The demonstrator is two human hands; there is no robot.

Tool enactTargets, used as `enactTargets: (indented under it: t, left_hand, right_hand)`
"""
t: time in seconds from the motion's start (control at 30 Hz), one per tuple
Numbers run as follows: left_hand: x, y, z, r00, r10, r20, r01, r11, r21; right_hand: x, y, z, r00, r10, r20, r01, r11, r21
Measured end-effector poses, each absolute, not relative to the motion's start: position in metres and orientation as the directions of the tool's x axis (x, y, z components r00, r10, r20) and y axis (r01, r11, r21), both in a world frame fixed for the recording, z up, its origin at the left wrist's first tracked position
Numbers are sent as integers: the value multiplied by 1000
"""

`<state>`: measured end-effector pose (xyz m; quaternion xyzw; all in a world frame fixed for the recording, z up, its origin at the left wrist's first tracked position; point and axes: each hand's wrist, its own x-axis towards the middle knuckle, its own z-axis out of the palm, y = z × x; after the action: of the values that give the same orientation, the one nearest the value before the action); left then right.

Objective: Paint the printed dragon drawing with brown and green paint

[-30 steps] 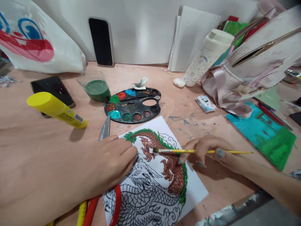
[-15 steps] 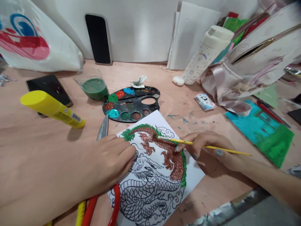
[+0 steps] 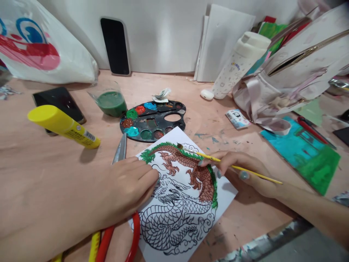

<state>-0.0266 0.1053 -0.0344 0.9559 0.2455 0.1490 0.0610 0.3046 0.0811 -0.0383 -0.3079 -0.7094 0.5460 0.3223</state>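
My right hand [image 3: 242, 169] is closed around a thin yellow paintbrush [image 3: 212, 157]. The brush's dark bristle tip lies near the top of a dragon drawing on a white sheet [image 3: 226, 187]. Brown paint covers the dragon's upper body and claws, with green along its spine; the lower coils and head are black outline. My left hand [image 3: 131, 185] rests with curled fingers on the sheet's left side, its fingertips mostly hidden. Under that hand lie red-handled scissors [image 3: 136, 233], with grey blades pointing away. Behind the sheet sits a black paint palette [image 3: 160, 125] with several colours.
A cup of green water [image 3: 110, 103], a yellow glue bottle [image 3: 65, 125] and a dark phone [image 3: 58, 103] stand or lie left. Another phone [image 3: 115, 46] leans on the wall. Right are a white bottle [image 3: 237, 67], a pale bag [image 3: 294, 72] and a blue-green painting [image 3: 302, 154].
My right hand has shifted slightly left and up, and the brush tip has moved from the brown body toward the green spine and cloud outline. The left hand stays on the sheet.
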Motion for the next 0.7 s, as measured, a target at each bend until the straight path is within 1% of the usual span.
enactTargets:
  t: [0.23,0.37,0.57,0.7]
  left_hand:
    - [-27,106,-31,845,475,245,445,-879,170]
    - [-29,107,-31,856,457,242,424,-888,178]
    - [-28,106,-34,843,485,233,448,-872,197]
    - [-28,107,-39,837,467,285,418,-882,217]
  right_hand:
    - [307,80,-41,-622,776,104,66,185,-981]
    - [307,80,-41,-626,772,113,63,195,-979]
    - [305,82,-40,-621,770,146,65,236,-970]
    - [305,83,-41,-620,767,166,56,254,-965]
